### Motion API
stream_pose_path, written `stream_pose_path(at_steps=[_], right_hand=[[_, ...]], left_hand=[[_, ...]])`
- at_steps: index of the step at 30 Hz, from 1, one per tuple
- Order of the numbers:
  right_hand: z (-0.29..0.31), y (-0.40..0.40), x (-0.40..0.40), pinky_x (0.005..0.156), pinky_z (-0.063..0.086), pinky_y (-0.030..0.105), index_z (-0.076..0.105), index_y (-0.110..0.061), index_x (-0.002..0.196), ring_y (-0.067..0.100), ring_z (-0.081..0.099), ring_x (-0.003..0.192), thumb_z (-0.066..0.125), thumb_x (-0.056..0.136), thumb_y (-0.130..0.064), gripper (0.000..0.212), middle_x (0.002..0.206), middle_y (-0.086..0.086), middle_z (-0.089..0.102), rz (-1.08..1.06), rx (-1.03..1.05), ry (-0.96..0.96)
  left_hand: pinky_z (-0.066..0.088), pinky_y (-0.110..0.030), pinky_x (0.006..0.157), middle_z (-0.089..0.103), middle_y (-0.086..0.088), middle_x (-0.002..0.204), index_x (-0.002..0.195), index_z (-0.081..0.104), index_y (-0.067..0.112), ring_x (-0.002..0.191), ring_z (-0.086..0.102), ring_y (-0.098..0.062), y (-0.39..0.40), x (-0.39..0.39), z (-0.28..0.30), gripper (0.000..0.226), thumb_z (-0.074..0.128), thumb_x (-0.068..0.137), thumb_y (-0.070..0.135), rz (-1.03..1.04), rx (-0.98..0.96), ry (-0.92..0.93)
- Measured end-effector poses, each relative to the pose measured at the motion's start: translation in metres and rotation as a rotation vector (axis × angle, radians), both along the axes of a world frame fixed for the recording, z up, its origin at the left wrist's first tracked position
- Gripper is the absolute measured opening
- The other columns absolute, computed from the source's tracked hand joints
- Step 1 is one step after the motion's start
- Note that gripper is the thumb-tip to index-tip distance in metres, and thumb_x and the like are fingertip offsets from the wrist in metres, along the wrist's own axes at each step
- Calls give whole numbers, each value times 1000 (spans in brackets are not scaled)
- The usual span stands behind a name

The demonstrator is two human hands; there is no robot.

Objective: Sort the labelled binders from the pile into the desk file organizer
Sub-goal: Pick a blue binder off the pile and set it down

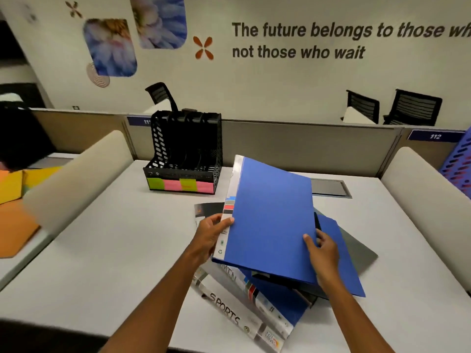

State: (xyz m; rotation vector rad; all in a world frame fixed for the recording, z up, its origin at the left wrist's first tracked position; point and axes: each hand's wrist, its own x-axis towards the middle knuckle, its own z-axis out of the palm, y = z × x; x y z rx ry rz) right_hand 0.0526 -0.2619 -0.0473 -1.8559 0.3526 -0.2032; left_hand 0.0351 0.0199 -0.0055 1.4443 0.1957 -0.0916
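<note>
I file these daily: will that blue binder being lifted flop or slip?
The blue binder probably stays stiff: its cover looks flat while the left hand and right hand hold opposite edges. The smooth cover may be slippery. It looks thin, so likely light.

Single head-worn wide-angle view, looking forward and down from above the near edge of the counter [107, 250]. Both forearms enter from the bottom edge, close to the lens. The view faces a partition [305, 146] and the far wall [280, 80], with straight lines bowed toward the edges.
</note>
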Motion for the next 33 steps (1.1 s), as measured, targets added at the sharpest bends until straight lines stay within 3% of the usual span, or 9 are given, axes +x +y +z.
stream_pose_path(at_steps=[2, 7, 13, 17, 21, 24, 27, 29, 33], right_hand=[[3, 27, 3, 83, 54, 38, 54, -14, 132, 19, 62, 96, 62, 93, -27, 41, 119, 6, 65, 26, -4, -24], [10, 103, 8, 62, 44, 18, 54, -19, 131, 2, 59, 83, 59, 95, -24, 37, 103, -6, 62, 46, 6, -71], [6, 220, 5, 66, 44, 28, 53, -19, 133, 17, 61, 91, 58, 95, -22, 39, 112, 1, 64, 55, -17, -81], [-5, 297, -5, 83, 48, 33, 53, -13, 132, 18, 58, 102, 59, 94, -18, 39, 124, 6, 61, 51, -24, -42], [-22, 363, -18, 95, 49, 42, 54, -10, 133, 27, 56, 113, 58, 94, -16, 40, 128, 9, 55, 47, -70, 17], [-39, 404, -24, 87, 48, 37, 63, -10, 122, 26, 60, 100, 58, 91, -10, 31, 118, 11, 59, 52, -101, 48], [-53, 444, -34, 76, 45, 31, 68, -14, 109, 17, 59, 82, 56, 91, -8, 23, 107, 3, 64, 66, -47, 106], [-62, 464, -39, 75, 48, 34, 68, -18, 98, 20, 60, 85, 55, 91, -7, 19, 99, 0, 66, 90, -10, 136], [-78, 496, -45, 71, 49, 31, 71, -17, 93, 19, 63, 84, 52, 89, -3, 24, 89, -4, 69, 175, -39, 215]], left_hand=[[57, -29, 59, 75, -4, 104, 115, 61, 14, 83, 74, -31, 27, -4, -1, 35, 68, 87, 34, 46, 26, -16], [56, -24, 56, 76, 4, 98, 115, 61, 21, 78, 75, -27, 101, -12, -5, 33, 66, 88, 39, 130, 106, -65], [57, -27, 59, 76, 4, 100, 115, 62, 21, 81, 74, -26, 216, -20, -14, 26, 63, 91, 33, 158, 142, -53], [59, -38, 68, 74, -4, 105, 116, 62, 15, 83, 74, -29, 289, -28, -27, 24, 60, 95, 25, 173, 182, -22], [57, -34, 64, 74, -6, 105, 115, 62, 12, 79, 74, -28, 352, -43, -43, 22, 58, 96, 22, 188, 229, 15], [56, -30, 60, 74, -3, 104, 114, 63, 14, 77, 73, -24, 392, -55, -52, 20, 59, 96, 22, 210, 273, 30], [57, -34, 67, 72, -3, 108, 117, 64, 15, 85, 72, -25, 433, -63, -62, 23, 60, 95, 19, 242, 345, 53], [58, -38, 76, 71, -3, 111, 119, 65, 14, 92, 70, -26, 455, -67, -69, 25, 60, 95, 18, 260, 389, 68], [54, -28, 74, 68, -3, 115, 120, 66, 14, 98, 67, -23, 490, -78, -86, 26, 59, 95, 18, 272, 473, 92]])
